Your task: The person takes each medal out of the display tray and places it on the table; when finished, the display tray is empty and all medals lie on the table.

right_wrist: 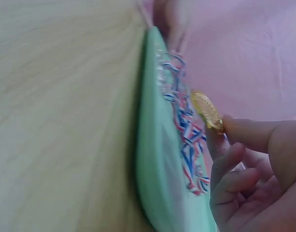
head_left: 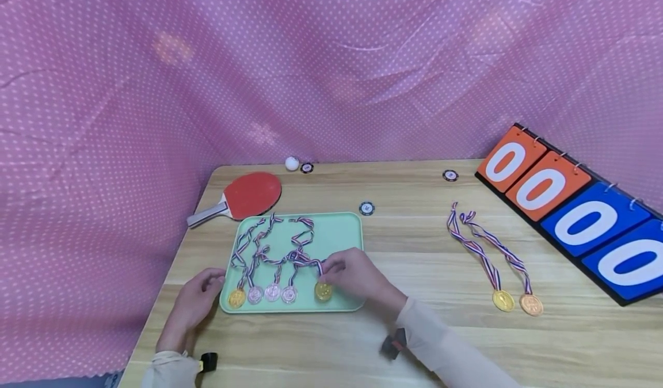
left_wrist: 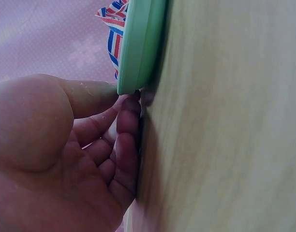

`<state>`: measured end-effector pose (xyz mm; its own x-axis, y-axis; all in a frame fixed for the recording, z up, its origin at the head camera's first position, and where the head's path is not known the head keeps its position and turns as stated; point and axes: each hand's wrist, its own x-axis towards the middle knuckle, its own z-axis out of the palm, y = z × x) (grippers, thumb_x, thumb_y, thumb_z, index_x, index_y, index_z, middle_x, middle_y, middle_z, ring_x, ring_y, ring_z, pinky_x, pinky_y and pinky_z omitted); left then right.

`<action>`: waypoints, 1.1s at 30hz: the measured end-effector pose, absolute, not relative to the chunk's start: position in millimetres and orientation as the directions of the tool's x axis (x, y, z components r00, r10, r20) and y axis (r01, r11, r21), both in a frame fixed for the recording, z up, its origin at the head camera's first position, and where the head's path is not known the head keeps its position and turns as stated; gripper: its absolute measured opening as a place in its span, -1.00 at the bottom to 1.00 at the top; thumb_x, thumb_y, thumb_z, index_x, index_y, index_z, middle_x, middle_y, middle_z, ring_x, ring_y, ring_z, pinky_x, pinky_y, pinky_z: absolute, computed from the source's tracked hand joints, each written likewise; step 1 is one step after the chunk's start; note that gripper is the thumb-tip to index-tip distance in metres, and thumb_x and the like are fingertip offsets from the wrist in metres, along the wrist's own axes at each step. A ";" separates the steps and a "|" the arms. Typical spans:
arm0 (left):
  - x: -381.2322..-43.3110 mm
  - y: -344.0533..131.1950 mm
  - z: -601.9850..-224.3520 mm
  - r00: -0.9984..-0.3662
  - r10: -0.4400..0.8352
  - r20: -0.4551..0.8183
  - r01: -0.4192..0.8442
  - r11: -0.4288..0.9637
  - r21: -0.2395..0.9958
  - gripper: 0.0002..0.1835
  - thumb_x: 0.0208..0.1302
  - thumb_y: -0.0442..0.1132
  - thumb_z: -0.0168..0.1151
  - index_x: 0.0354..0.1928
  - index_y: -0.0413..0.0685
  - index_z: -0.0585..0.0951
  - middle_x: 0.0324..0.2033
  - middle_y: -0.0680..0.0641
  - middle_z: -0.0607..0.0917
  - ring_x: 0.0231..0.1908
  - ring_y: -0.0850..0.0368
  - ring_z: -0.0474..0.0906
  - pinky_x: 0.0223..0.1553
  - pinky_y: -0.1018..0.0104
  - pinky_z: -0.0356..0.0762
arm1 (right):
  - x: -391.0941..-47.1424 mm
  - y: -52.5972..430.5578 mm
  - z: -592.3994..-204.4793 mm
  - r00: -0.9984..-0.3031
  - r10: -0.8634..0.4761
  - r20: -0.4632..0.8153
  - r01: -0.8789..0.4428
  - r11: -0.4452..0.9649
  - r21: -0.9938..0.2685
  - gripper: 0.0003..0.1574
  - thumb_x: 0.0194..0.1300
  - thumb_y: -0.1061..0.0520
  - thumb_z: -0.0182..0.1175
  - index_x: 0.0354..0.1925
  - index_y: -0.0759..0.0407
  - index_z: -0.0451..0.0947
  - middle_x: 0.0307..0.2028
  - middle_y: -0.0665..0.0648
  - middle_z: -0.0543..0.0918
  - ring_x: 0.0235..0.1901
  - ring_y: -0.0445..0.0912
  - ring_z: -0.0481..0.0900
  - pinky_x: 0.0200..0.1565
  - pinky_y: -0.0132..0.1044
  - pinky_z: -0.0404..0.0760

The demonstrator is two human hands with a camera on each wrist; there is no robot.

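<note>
My right hand (head_left: 354,274) pinches a gold medal (right_wrist: 207,111) between thumb and finger, above the right part of a light green tray (head_left: 338,232). From that medal a striped ribbon trails left across the tray. Four-sided and low-rimmed, the tray also bears another gold medal (head_left: 237,298) and several silver medals (head_left: 273,292) in a row along its near side, their red, white and blue ribbons (head_left: 303,238) tangled behind them. At the tray's left edge, my left hand (head_left: 194,300) grips the rim, thumb against it and fingers curled at its underside (left_wrist: 126,116).
On the right lie a gold medal (head_left: 503,300) and a bronze-coloured medal (head_left: 531,304), beside a flip scoreboard (head_left: 575,221) showing zeros. A red table tennis bat (head_left: 254,195), a white ball (head_left: 292,163) and black-and-white chips (head_left: 367,208) lie around the tray's far side.
</note>
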<state>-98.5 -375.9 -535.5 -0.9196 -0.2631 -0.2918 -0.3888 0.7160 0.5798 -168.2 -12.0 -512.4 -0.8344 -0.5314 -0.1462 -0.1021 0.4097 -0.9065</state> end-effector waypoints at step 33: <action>-97.5 -373.4 -533.4 -0.923 -0.256 -0.289 -0.380 0.729 0.569 -0.52 0.49 0.11 -0.10 0.24 0.00 0.49 0.05 -0.14 0.60 0.10 -0.05 0.47 0.09 0.01 0.38 | -260.2 180.3 -391.0 -0.996 -0.058 0.070 -0.091 0.555 -0.827 -0.65 0.26 -0.14 0.30 -0.07 -0.02 0.67 -0.24 -0.04 0.77 -0.30 -0.26 0.64 -0.24 -0.33 0.57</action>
